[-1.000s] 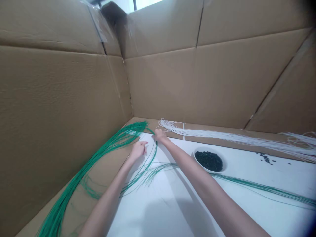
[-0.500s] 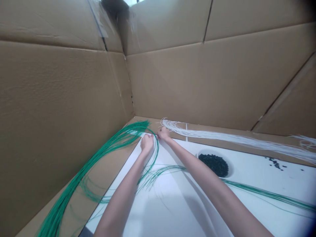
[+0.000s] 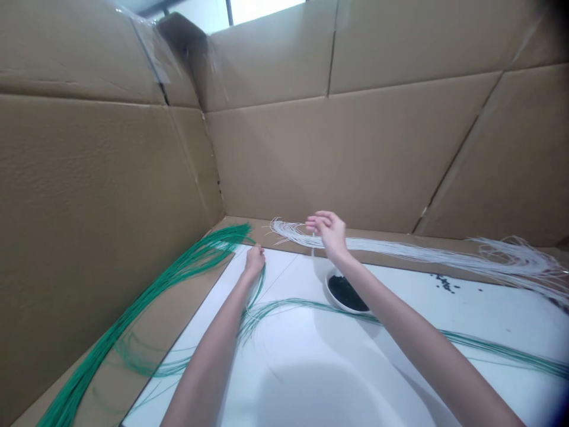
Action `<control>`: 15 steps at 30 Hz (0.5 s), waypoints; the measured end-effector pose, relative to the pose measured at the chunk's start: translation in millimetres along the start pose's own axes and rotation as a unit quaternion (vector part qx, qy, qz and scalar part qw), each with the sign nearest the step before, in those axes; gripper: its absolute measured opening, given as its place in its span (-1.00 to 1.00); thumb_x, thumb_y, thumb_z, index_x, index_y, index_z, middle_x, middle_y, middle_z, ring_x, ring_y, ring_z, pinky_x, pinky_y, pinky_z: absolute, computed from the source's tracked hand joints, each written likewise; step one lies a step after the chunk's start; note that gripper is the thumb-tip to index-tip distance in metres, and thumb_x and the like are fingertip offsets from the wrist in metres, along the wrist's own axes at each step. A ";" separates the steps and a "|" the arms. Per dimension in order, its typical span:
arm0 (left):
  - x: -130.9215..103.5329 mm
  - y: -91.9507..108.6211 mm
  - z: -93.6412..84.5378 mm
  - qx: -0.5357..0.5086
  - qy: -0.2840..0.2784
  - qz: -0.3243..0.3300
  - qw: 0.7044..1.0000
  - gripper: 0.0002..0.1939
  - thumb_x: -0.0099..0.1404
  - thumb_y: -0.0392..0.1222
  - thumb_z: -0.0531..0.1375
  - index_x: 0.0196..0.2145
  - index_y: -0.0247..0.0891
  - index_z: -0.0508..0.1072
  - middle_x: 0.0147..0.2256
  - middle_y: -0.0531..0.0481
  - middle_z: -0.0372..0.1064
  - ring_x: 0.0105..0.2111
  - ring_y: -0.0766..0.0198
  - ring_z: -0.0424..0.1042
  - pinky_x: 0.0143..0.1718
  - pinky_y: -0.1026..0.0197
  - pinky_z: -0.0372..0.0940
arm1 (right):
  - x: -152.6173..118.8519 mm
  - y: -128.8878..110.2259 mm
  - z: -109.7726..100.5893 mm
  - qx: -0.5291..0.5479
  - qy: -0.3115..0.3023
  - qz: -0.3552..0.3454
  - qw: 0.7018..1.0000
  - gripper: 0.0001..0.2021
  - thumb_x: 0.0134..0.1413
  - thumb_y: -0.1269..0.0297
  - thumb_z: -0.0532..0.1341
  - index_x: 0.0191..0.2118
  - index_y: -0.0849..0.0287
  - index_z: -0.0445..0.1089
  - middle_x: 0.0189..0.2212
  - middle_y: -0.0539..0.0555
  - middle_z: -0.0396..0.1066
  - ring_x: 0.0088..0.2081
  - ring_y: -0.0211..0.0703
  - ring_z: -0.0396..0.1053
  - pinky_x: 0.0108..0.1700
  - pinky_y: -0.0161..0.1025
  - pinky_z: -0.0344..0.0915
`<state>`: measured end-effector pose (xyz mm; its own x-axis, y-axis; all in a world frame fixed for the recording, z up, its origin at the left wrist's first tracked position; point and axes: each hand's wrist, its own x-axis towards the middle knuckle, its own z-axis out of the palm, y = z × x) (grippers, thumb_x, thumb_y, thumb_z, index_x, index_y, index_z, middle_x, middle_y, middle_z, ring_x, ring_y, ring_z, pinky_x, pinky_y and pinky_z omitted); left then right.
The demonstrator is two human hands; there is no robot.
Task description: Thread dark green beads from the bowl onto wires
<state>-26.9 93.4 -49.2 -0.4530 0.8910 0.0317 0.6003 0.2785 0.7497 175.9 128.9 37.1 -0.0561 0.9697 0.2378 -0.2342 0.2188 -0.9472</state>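
My left hand [image 3: 255, 259] is closed around thin green strands at the far left corner of the white table [image 3: 288, 356]. The strands curve down from it beside my forearm. Off to the right and higher up, my right hand [image 3: 332, 233] is raised, thumb and fingertips close together. A thin line on the table side points toward those fingertips; I cannot tell whether it is a strand in them. Left of my left hand, a thick bundle of green strands [image 3: 146, 296] sweeps along the cardboard. White strands [image 3: 400, 252] lie behind my right hand.
A white bowl [image 3: 329, 295] of small black pieces [image 3: 345, 292] stands below my right hand, partly behind the forearm. Several loose black pieces [image 3: 443, 283] lie at the right. More green strands [image 3: 502, 351] cross the table. Tall cardboard walls [image 3: 284, 166] enclose the left and far sides.
My right hand has moved away from my left hand, up and to the right. The left hand keeps hold of the green strands. The view has shifted right.
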 end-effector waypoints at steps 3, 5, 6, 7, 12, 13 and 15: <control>-8.4 24.1 -8.2 -0.062 -0.001 0.006 0.998 -0.77 0.22 -0.17 0.07 -0.22 -0.36 0.32 -0.20 -0.10 0.30 -0.18 0.22 0.31 -0.16 0.07 0.24 | -5.4 -11.6 -28.7 0.046 0.030 -0.042 0.998 -0.85 -0.11 0.36 0.13 -0.33 0.22 0.21 -0.39 0.09 0.42 -0.39 -0.26 0.43 -0.27 -0.24 0.38; -17.9 53.5 -8.5 -0.119 -0.013 0.027 0.992 -0.81 0.22 -0.17 0.05 -0.34 -0.37 0.34 -0.28 -0.13 0.35 -0.19 0.19 0.33 -0.15 0.15 0.21 | -17.5 -11.8 -41.5 0.031 -0.021 -0.026 0.999 -0.80 -0.17 0.32 0.19 -0.33 0.24 0.26 -0.37 0.13 0.43 -0.35 -0.20 0.43 -0.28 -0.22 0.38; -24.1 71.0 -6.6 -0.153 -0.028 0.042 0.987 -0.78 0.23 -0.14 0.02 -0.36 -0.36 0.32 -0.31 -0.13 0.36 -0.21 0.20 0.35 -0.17 0.18 0.22 | -26.0 -10.3 -45.9 0.015 -0.056 -0.013 0.998 -0.78 -0.18 0.30 0.21 -0.32 0.24 0.28 -0.36 0.15 0.44 -0.33 -0.17 0.43 -0.28 -0.21 0.38; -31.3 89.3 -3.5 -0.188 -0.050 0.056 0.979 -0.74 0.25 -0.11 -0.04 -0.34 -0.36 0.31 -0.33 -0.12 0.37 -0.26 0.23 0.38 -0.21 0.21 0.24 | -35.5 -8.2 -49.0 -0.001 -0.085 -0.003 0.996 -0.77 -0.18 0.27 0.21 -0.32 0.24 0.29 -0.35 0.16 0.44 -0.33 -0.15 0.43 -0.29 -0.20 0.38; -71.3 164.2 14.2 -0.394 -0.167 0.094 0.899 -0.75 0.17 -0.04 0.08 -0.34 -0.31 0.21 -0.31 -0.12 0.37 -0.39 0.32 0.41 -0.32 0.25 0.27 | -85.4 0.1 -56.7 -0.082 -0.135 -0.015 0.987 -0.78 -0.03 0.22 0.11 -0.27 0.23 0.31 -0.32 0.16 0.45 -0.30 -0.14 0.44 -0.29 -0.18 0.38; -77.8 173.3 14.8 -0.461 -0.179 0.076 0.866 -0.76 0.11 -0.12 0.15 -0.39 -0.31 0.18 -0.35 -0.10 0.37 -0.44 0.34 0.41 -0.35 0.27 0.27 | -93.4 0.5 -58.5 -0.099 -0.136 -0.026 0.985 -0.79 -0.01 0.23 0.09 -0.27 0.22 0.31 -0.32 0.16 0.45 -0.30 -0.15 0.44 -0.28 -0.19 0.38; -87.2 186.8 10.7 -0.542 -0.149 0.038 0.826 -0.77 0.09 -0.24 0.18 -0.46 -0.30 0.12 -0.48 0.00 0.33 -0.59 0.46 0.33 -0.51 0.38 0.21 | -106.4 1.2 -63.3 -0.129 -0.141 -0.040 0.981 -0.82 0.02 0.26 0.06 -0.29 0.22 0.32 -0.34 0.14 0.45 -0.31 -0.17 0.44 -0.28 -0.20 0.38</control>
<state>131.8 71.6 81.0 -0.1611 0.9850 0.0624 -0.3974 -0.1226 0.9094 243.0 32.8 -2.9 -0.3222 0.8877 0.3289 0.0017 0.3480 -0.9375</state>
